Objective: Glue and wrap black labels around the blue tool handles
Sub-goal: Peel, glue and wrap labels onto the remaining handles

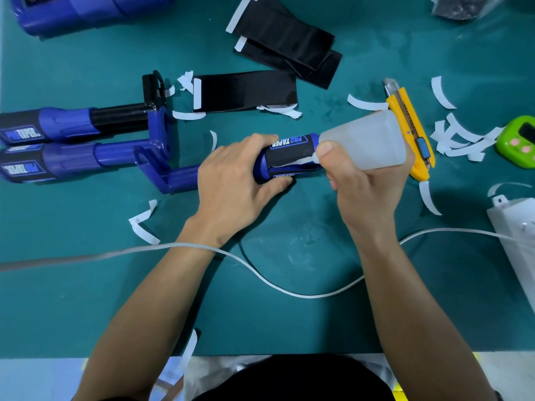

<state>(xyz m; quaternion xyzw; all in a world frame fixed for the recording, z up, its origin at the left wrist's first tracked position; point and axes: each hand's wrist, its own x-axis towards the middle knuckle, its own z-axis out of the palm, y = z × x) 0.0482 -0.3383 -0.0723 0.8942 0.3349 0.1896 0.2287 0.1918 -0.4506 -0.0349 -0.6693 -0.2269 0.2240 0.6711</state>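
Status: mid-job, gluing the seam on the current piece. Left hand [231, 183] is clamped round the blue handle [259, 167], holding it flat on the green mat [289, 319] at centre. Right hand [364, 192] is wrapped round the glue bottle [367, 140], thumb pressed on its neck, bottle tipped over with the nozzle on the handle. The label [286, 143] on this handle is most of the way round, logo facing up. One edge looks lifted where the nozzle sits, so I'd say the overlap is not yet closed. Can't tell whether glue is actually coming out. Two tools at left, the upper [43, 131] and the lower [34, 169], already carry labels and look finished. Another blue tool [72, 13] lies at top left, mostly out of view, label state unknown. Stock left: one loose black label [246, 91] just above the work, plus a stack of labels [286, 39] further back, so more wraps look pending. White backing strips [460, 137] are scattered all over the mat. The yellow knife [411, 131] lies behind the bottle, with a green timer [518, 143] at far right. Left on this piece: finish the bead, press the flap down.
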